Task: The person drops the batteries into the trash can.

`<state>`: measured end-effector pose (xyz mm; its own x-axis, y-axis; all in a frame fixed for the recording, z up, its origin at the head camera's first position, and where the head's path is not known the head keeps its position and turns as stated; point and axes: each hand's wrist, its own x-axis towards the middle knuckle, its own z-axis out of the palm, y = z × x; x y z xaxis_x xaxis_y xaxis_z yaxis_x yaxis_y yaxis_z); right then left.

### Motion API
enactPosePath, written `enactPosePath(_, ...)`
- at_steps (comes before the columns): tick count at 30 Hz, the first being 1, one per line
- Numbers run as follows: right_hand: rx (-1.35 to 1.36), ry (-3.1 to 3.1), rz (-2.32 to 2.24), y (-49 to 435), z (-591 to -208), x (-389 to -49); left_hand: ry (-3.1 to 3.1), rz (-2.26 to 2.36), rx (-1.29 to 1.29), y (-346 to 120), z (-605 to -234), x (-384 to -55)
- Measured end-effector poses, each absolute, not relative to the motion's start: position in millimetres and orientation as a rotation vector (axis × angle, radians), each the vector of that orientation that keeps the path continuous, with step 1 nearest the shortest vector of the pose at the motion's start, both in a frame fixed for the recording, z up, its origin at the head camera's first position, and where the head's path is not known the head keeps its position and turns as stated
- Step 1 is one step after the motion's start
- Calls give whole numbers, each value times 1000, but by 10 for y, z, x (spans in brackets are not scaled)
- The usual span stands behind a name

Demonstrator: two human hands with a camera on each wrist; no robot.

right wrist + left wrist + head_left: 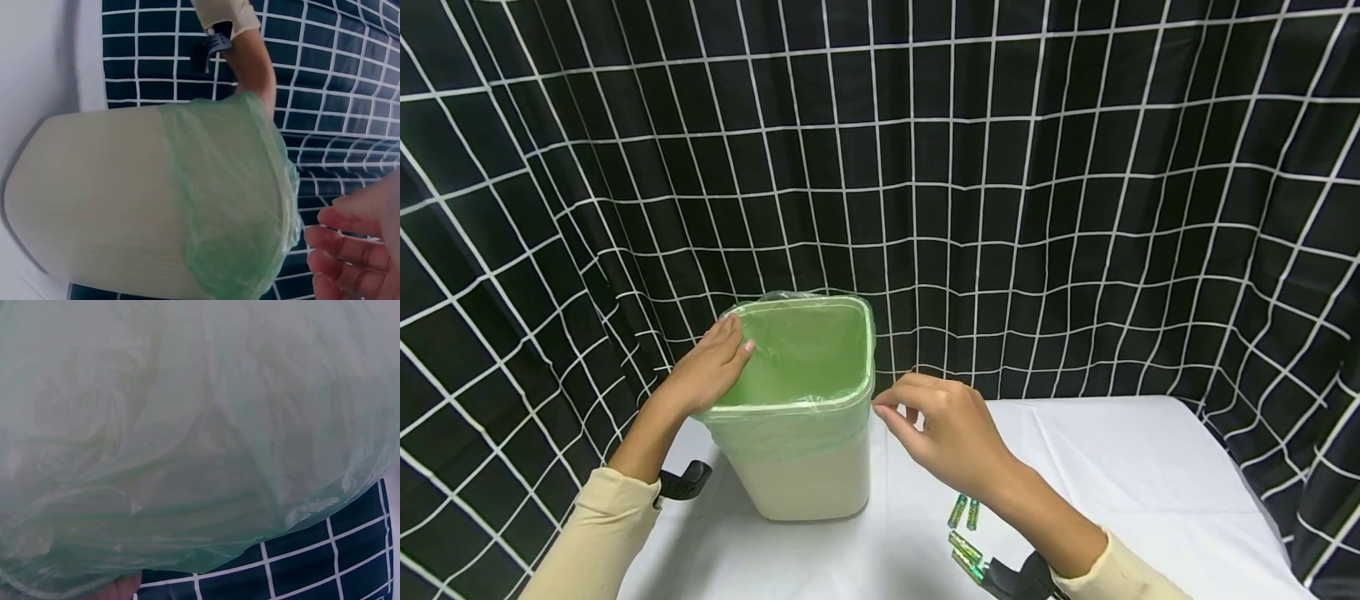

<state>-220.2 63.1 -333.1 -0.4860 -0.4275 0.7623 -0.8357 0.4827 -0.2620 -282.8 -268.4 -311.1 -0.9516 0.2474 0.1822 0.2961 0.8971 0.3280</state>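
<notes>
A pale waste bin stands upright on the white cloth, lined with a thin green bin liner folded down over its rim. My left hand rests on the bin's left rim, fingers fairly straight, thumb toward the inside. Close to the right side of the rim is my right hand, its fingers loosely bent and nothing visible between them. In the right wrist view, a small gap separates those fingers from the liner. The liner fills most of the left wrist view and hides nearly all of that hand.
Several small green and gold cylinders, apparently batteries, lie on the white tablecloth below the right forearm. A black curtain with a white grid hangs behind the table and along both sides. Each wrist wears a black strap.
</notes>
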Motion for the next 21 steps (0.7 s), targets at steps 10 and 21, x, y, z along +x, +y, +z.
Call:
enactPosePath(10,982,-2095,895,800,-3597,-2122,-2911,-550,-432,-2696,-3123,-2824)
enactPosePath(21,919,-2117,968,965,-3889,-1985,-2908,-544,-425,-2701,-3132,-2836)
